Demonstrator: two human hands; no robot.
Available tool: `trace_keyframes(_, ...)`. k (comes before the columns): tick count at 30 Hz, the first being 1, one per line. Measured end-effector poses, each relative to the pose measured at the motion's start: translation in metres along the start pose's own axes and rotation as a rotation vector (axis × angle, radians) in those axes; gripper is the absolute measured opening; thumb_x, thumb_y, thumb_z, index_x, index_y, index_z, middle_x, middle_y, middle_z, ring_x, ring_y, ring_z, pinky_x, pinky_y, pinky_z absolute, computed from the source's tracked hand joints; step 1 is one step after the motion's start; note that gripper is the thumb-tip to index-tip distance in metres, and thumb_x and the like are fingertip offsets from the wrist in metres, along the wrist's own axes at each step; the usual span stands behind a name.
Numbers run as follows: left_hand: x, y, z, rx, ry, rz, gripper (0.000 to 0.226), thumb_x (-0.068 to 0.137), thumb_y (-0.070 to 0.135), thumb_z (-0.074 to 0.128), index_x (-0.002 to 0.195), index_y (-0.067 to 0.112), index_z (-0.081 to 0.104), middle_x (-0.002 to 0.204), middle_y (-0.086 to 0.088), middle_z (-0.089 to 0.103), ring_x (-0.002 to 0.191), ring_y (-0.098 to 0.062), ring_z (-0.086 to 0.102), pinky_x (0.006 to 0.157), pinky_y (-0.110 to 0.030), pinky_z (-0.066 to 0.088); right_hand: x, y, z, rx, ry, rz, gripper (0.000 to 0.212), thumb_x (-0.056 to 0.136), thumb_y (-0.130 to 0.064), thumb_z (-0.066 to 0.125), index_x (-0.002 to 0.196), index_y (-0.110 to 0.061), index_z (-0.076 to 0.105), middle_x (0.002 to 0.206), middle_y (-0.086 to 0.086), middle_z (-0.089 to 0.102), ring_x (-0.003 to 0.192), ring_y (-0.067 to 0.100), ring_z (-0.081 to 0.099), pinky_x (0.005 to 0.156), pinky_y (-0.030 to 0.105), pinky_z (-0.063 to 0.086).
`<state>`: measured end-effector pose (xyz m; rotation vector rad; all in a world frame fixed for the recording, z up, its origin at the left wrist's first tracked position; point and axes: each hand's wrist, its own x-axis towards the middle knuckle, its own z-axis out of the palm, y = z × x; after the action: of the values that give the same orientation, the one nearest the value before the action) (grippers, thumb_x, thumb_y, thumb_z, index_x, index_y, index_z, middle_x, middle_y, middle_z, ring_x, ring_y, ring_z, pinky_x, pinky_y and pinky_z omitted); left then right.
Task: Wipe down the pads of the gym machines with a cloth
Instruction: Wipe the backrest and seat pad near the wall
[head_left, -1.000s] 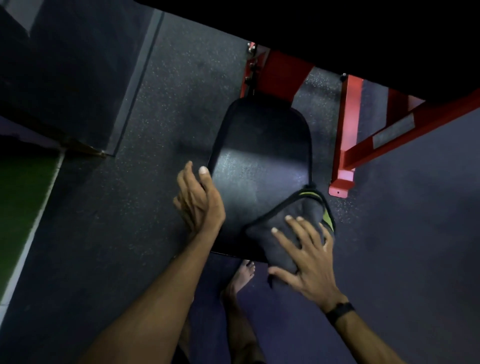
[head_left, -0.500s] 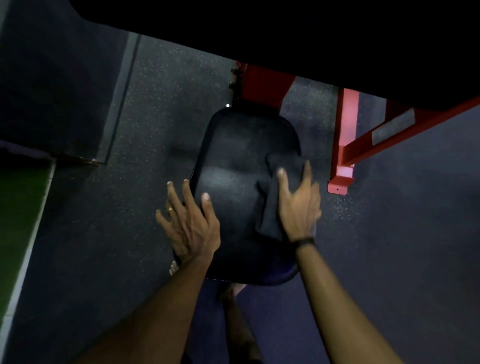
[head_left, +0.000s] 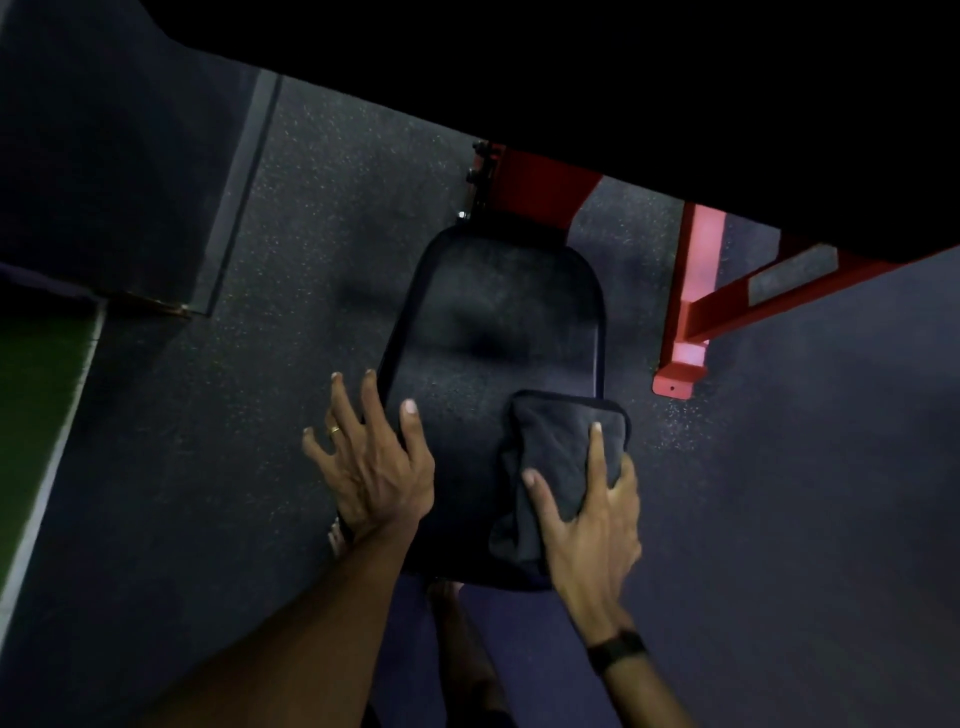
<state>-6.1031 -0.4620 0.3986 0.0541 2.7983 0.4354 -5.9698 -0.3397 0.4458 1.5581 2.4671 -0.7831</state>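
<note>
Left hand (head_left: 374, 467), fingers spread, steadies the left edge of the pad (head_left: 493, 322); right hand (head_left: 587, 519) presses the cloth (head_left: 556, 441) flat at its near-right edge, where the ungripped, overhanging cloth may slide off.

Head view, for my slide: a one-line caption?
Right hand presses a dark cloth on the black seat pad while the left hand rests on its edge.

Bearing surface: black pad (head_left: 493, 322), rounded far corners, meeting red frame (head_left: 540, 187) at far end. On near right portion: dark grey cloth (head_left: 556, 447), overlapping right edge, pressed down by right hand (head_left: 587, 525). On left edge: left hand (head_left: 374, 467), fingers spread. Beneath: speckled rubber floor (head_left: 311, 208), bearing red frame foot (head_left: 675, 374) right of pad.
</note>
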Motion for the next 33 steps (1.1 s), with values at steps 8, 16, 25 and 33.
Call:
trace_keyframes(8,0.0,0.0,0.001,0.005,0.028,0.008,0.063,0.104,0.054,0.015,0.148,0.016,0.038,0.16,-0.016,0.028,0.133,-0.037,0.047,0.114,-0.062,0.022,0.199,-0.093,0.001,0.099,0.097,0.017,0.073,0.095,-0.071,0.042,0.15,-0.023,0.043,0.14,0.016,0.053,0.128,0.038,0.051,0.1,0.049,0.04)
trace_keyframes(16,0.0,-0.001,0.002,-0.01,0.043,0.004,0.064,0.103,0.054,0.015,0.148,0.016,0.039,0.16,-0.017,0.028,0.133,-0.038,0.047,0.115,-0.062,0.02,0.004,0.011,0.004,0.072,0.059,-0.051,0.078,0.083,-0.086,0.035,0.152,-0.052,0.026,0.152,0.005,0.037,0.134,0.028,0.045,0.094,0.05,0.049)
trace_keyframes(25,0.0,0.0,0.001,-0.006,0.034,-0.005,0.062,0.103,0.053,0.017,0.148,0.017,0.038,0.16,-0.016,0.028,0.133,-0.036,0.048,0.116,-0.061,0.02,0.027,0.008,0.012,0.142,0.136,-0.073,0.071,0.083,-0.074,0.049,0.139,-0.03,0.049,0.134,0.006,0.046,0.121,0.023,0.046,0.091,0.05,0.051)
trace_keyframes(33,0.001,-0.002,0.001,-0.019,0.058,0.015,0.06,0.103,0.052,0.019,0.148,0.017,0.038,0.16,-0.016,0.026,0.133,-0.036,0.048,0.116,-0.061,0.019,0.093,-0.043,0.013,0.01,0.221,-0.025,0.06,0.09,-0.065,0.055,0.137,-0.028,0.05,0.132,0.013,0.049,0.116,0.033,0.048,0.093,0.047,0.04)
